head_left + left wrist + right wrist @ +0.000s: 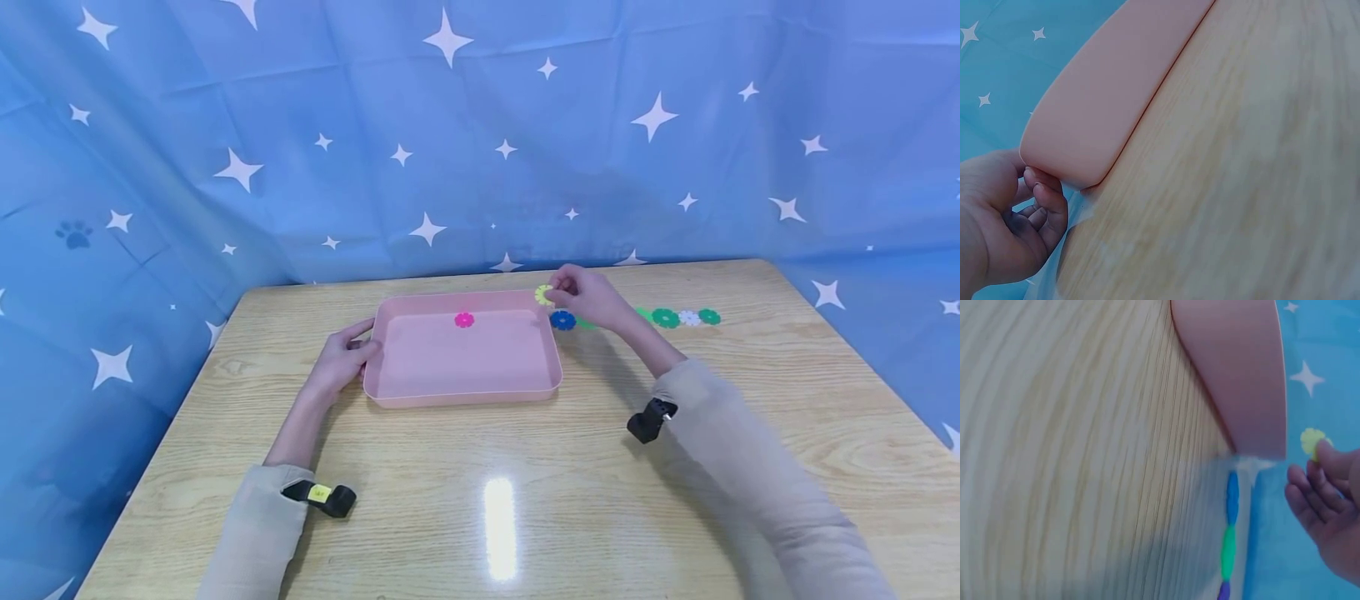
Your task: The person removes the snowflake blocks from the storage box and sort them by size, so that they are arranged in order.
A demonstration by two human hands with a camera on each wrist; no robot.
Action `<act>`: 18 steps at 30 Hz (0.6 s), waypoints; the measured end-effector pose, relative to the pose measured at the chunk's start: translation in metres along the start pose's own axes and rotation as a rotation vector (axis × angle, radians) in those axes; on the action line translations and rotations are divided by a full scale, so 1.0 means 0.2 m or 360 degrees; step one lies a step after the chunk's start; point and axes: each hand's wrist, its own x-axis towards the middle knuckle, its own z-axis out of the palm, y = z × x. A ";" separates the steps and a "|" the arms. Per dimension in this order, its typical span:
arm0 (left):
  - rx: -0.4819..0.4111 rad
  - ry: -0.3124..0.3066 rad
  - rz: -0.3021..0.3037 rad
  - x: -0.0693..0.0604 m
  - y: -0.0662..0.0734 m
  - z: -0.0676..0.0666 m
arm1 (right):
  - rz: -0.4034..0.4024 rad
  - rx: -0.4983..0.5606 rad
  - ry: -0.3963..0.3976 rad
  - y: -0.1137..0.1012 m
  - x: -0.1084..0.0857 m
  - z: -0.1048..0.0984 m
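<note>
A shallow pink tray lies on the table. My left hand grips its left wall, and in the left wrist view the fingertips bend against the tray's corner. Between thumb and fingers my right hand pinches a yellow notched flower-shaped disc above the tray's far right corner. In the right wrist view that yellow disc is held clear of the tray wall. One pink flower-shaped disc is in the tray, near its back wall.
Right of the tray runs a row of flower-shaped discs: a blue one, green ones and a white one. My right hand covers part of the row. Behind the wooden table hangs a blue star-patterned curtain.
</note>
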 end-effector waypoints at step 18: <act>-0.0012 0.0013 0.0012 0.01 -0.01 0.00 | 0.0219 -0.0223 0.0265 0.42 -0.29 -0.39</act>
